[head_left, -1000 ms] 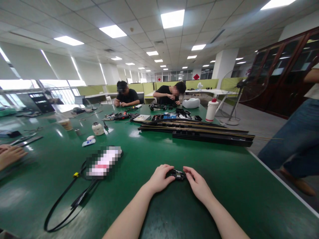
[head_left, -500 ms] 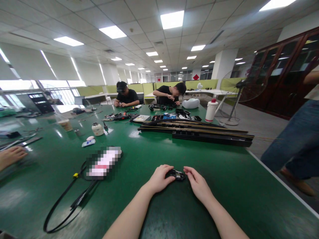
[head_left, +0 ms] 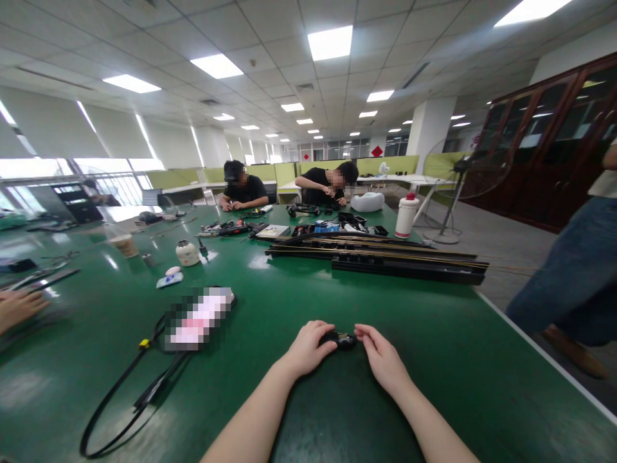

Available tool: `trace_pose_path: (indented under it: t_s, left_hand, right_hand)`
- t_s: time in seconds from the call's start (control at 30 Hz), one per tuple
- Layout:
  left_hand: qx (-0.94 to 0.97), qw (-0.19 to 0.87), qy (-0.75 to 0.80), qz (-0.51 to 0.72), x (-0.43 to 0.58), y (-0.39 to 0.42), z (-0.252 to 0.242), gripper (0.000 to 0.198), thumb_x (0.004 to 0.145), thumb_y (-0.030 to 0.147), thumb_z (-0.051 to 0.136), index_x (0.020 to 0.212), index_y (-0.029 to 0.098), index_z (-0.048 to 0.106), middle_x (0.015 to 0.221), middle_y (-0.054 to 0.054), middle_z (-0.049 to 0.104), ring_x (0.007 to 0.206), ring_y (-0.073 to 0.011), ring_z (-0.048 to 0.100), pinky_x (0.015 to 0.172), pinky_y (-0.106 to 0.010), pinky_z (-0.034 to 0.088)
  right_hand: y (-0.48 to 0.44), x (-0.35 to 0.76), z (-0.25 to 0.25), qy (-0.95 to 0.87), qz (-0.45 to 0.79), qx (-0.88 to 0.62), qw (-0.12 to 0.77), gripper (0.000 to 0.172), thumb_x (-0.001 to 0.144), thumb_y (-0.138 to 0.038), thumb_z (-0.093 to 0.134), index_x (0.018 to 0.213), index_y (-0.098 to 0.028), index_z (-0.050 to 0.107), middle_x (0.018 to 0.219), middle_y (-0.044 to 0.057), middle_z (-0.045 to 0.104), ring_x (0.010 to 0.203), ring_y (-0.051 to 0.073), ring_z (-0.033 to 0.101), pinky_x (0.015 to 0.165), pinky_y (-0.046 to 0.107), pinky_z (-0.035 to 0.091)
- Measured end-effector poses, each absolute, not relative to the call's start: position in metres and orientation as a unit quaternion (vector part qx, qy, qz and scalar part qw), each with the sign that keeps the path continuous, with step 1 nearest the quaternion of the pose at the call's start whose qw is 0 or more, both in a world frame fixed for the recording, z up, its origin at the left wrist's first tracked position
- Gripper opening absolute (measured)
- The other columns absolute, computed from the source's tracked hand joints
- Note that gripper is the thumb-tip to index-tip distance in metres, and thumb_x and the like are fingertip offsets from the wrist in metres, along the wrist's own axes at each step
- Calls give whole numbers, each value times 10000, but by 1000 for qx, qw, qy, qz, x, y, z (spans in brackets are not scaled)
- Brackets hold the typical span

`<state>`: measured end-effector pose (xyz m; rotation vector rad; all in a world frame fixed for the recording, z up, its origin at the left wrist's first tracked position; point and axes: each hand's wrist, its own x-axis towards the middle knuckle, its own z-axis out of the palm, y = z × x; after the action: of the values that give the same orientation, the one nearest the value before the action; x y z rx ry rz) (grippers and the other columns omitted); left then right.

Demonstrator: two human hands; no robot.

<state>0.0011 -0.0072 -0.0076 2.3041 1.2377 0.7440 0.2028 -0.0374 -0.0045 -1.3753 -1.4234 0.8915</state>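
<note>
My left hand (head_left: 308, 346) is closed round the left end of a small black plastic device (head_left: 345, 340), thumb on the near side and fingers over the far side. The device is held low over the green table, and a few lighter parts show on its top. My right hand (head_left: 380, 355) is at the device's right end, with its thumb and fingertips drawn together in a pinch. What lies between those fingertips is too small to make out, and I cannot tell whether they touch the device.
The green table (head_left: 270, 399) carries a blurred-out phone-like screen (head_left: 200, 319) and a black cable loop (head_left: 103, 392) to the left. Black rails (head_left: 409, 269) with thin rods lie beyond, beside a white bottle (head_left: 407, 217). A co-worker's hand (head_left: 22, 308) shows far left; a person (head_left: 563, 283) stands right.
The small black device has tilted slightly in my left hand, so less of its inner side shows. Both my hands have stayed almost in place. The view has shifted a little.
</note>
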Motion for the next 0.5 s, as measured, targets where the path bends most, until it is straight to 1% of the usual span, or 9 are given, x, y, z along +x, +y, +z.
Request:
trace_pose_path:
  t_s: [0.17, 0.5]
  left_hand:
    - [832, 207, 439, 267, 1, -7, -8, 336, 833, 299, 576, 1155, 204, 568, 1112, -63, 592, 1052, -220, 503, 938, -356, 400]
    - [830, 209, 443, 266, 0, -8, -8, 383, 818, 316, 600, 1185, 225, 547, 1164, -55, 584, 1093, -225, 494, 961, -371, 386]
  right_hand:
    - [-37, 203, -4, -591, 360, -567, 446, 301, 808, -329, 417, 1010, -220, 611, 1010, 55, 691, 981, 203, 629, 924, 370, 445]
    - [-38, 203, -1, -597, 355, -572, 436, 297, 814, -319, 410, 1015, -226, 608, 1021, 54, 687, 985, 207, 624, 919, 377, 448]
